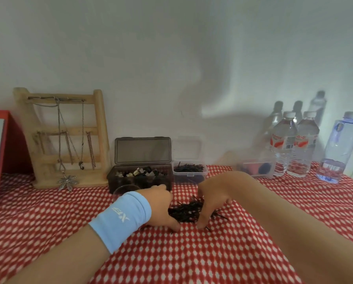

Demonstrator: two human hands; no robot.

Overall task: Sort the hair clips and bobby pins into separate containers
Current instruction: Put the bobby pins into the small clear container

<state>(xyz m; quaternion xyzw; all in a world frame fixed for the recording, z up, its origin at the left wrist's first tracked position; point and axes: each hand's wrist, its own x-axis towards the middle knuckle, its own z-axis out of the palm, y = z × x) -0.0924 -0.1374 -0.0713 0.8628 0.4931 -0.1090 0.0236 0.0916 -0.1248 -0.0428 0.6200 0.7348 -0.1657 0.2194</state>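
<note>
Both grips, left hand [161, 206], right hand [211, 201], clamped round bobby pins [186, 212]; open tablecloth [171, 261] nearside.

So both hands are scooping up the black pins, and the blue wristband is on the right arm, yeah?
Not quite: the blue wristband is on the left arm, not the right, as the head view shows. The left hand and right hand are indeed cupped round the pile of black pins.
</note>
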